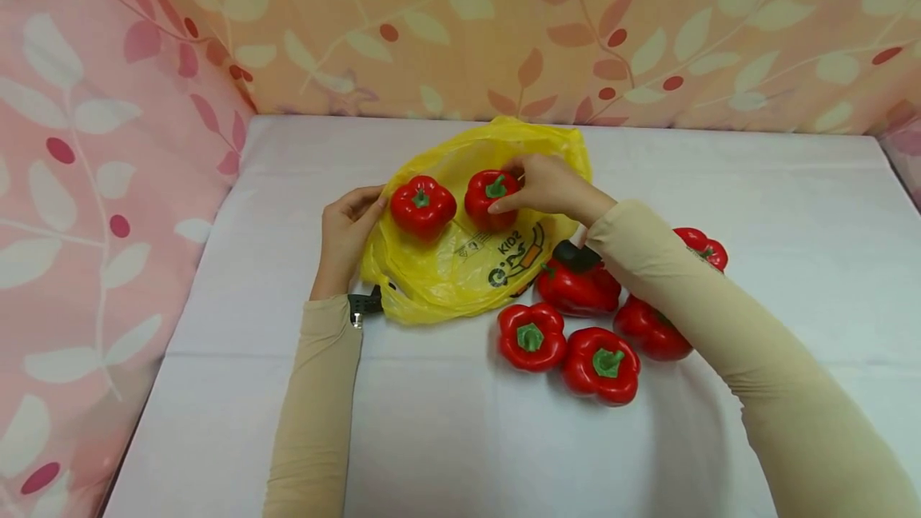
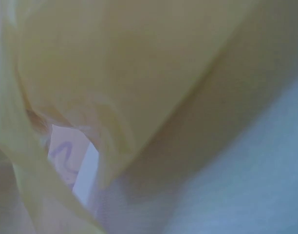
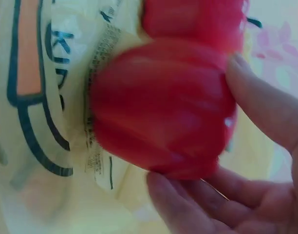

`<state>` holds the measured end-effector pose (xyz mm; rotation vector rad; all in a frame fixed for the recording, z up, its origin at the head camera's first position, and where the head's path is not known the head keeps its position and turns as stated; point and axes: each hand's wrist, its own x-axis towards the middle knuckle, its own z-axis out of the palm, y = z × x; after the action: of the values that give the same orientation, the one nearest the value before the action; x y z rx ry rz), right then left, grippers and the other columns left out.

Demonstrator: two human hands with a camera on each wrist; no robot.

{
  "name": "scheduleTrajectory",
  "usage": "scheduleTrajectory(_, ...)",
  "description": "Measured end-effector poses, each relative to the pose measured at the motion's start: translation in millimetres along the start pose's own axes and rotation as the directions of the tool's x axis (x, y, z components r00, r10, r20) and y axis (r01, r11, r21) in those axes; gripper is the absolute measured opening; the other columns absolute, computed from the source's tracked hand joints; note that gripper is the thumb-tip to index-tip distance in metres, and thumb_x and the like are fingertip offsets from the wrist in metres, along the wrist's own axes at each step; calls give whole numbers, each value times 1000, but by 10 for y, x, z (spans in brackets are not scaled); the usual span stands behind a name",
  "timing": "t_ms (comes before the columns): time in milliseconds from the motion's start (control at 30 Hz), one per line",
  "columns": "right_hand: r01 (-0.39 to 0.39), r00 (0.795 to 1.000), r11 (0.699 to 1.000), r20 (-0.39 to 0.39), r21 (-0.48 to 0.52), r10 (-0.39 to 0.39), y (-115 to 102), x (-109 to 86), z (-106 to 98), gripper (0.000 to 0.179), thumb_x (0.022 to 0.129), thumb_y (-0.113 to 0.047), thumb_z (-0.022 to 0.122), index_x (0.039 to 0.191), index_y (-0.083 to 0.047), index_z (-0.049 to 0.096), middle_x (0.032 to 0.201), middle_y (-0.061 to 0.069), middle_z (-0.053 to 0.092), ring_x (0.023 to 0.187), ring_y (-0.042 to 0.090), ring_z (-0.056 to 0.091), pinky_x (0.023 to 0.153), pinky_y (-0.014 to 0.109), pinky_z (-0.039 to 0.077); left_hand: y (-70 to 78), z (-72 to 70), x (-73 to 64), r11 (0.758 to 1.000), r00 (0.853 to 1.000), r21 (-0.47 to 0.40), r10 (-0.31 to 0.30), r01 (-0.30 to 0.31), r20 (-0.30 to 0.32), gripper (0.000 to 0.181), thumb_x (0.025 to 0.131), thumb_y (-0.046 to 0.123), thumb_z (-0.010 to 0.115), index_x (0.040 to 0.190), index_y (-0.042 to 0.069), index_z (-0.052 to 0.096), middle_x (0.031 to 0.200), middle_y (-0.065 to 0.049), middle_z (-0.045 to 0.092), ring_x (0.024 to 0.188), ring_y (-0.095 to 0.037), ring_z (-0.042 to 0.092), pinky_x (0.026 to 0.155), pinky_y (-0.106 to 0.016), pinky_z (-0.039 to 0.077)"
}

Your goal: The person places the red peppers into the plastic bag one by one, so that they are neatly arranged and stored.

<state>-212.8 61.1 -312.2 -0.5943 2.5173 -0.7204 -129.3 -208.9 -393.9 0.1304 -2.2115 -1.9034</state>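
– Checking the right hand (image 1: 545, 185). What's it got?
– The held pepper (image 1: 478, 198). Grip pinches it from the right: thumb on the near side, fingers round the far side.
– Stem?
– Up toward the head view, leaning a bit right. Body's squat, no clear long axis; I'd take the stem line as axis.
– Where's it sit against the yellow bag (image 1: 424, 294)?
– Over the film, inside the bag's outline in the head view. Can't tell if the underside touches.
– Left hand (image 1: 344, 238)?
– At the bag's left edge, thumb and fingers pinching the film. Left wrist view is mostly yellow film, no help.
– Nearer hand?
– Right; it's in contact. Left is apart, with the left pepper (image 1: 423, 208) between it and the held pepper.
– Gap between those two?
– Narrow strip of film in the head view; they overlap in the right wrist view. My judgement: that leftward gap is what any shift of the grip hinges on.
– Others?
– Loose peppers (image 1: 531, 334) on the tabletop (image 1: 432, 422), near the bag's near right edge, some partly behind the right sleeve (image 1: 719, 334).
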Motion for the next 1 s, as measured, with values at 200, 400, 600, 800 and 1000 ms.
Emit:
scheduleTrajectory(200,4,999,1000,-53,4,-4,-67,77,59,63,76,-34,79,122,3,54,114,15,59,97,28,53,88,37,48,-1,-9,7,1000,1000,-4,9,-9,-1,26,91,11,63,112,-5,65,111,-15,65,97,-14,63,88,-24,51)
scheduleTrajectory(400,-3,999,1000,33,10,2,-66,49,30,68,75,-30,80,126,4,50,122,18,56,106,30,52,97,40,44,0,1,24,1000,1000,-1,8,-8,8,26,91,10,62,112,-5,65,112,-15,65,98,-13,63,89,-24,50)
scheduleTrajectory(600,-29,998,999,63,42,26,-24,60,12,64,76,-25,80,124,5,52,122,19,56,107,30,52,98,40,43,13,-6,29,1000,1000,14,20,-20,2,26,91,10,62,112,-5,65,113,-17,64,98,-14,63,89,-24,50)
scheduleTrajectory(800,-38,999,994,13,103,37,-51,109,55,56,77,-25,79,120,3,57,114,15,61,99,28,54,93,37,46,13,-12,3,999,1000,25,-25,25,7,26,92,12,61,113,-3,65,114,-14,64,101,-15,62,92,-24,49)
scheduleTrajectory(1000,-75,995,987,-59,142,84,-110,166,113,56,76,-29,80,118,1,58,110,12,61,94,26,53,86,35,47,7,0,-17,1000,1000,-2,-6,6,12,27,92,12,62,113,-5,65,111,-15,65,97,-14,63,89,-25,51)
